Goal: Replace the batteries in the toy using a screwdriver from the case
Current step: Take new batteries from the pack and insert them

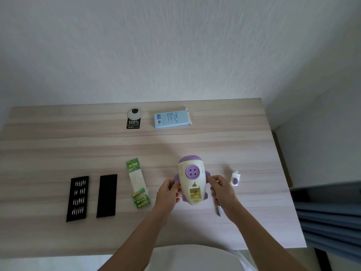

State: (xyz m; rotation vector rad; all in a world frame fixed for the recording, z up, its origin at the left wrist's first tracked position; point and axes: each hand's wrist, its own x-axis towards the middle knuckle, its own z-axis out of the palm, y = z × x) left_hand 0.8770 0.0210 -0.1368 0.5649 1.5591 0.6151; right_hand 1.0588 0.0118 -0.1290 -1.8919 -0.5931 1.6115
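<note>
The left grip (169, 192) and right grip (220, 189) each clasp a purple side fin of the cream-and-purple rocket-shaped plastic toy (192, 179), at the near middle of the pale wood-grain surface (58, 149). Its battery bay is open. It looks light, rigid and smooth, perhaps slippery, so the fins seem the safest hold. Both forearms reach forward, wrists angled inward.

We see a rocket toy (192, 178) of smooth, faintly glossy plastic, a matt wood-grain table (48, 153), shiny metal bits (79, 201) in a matt black bit tray (76, 217), glossy-wrapped batteries (141, 199) by a paper card (136, 179), and a matt cardboard box (172, 119).
</note>
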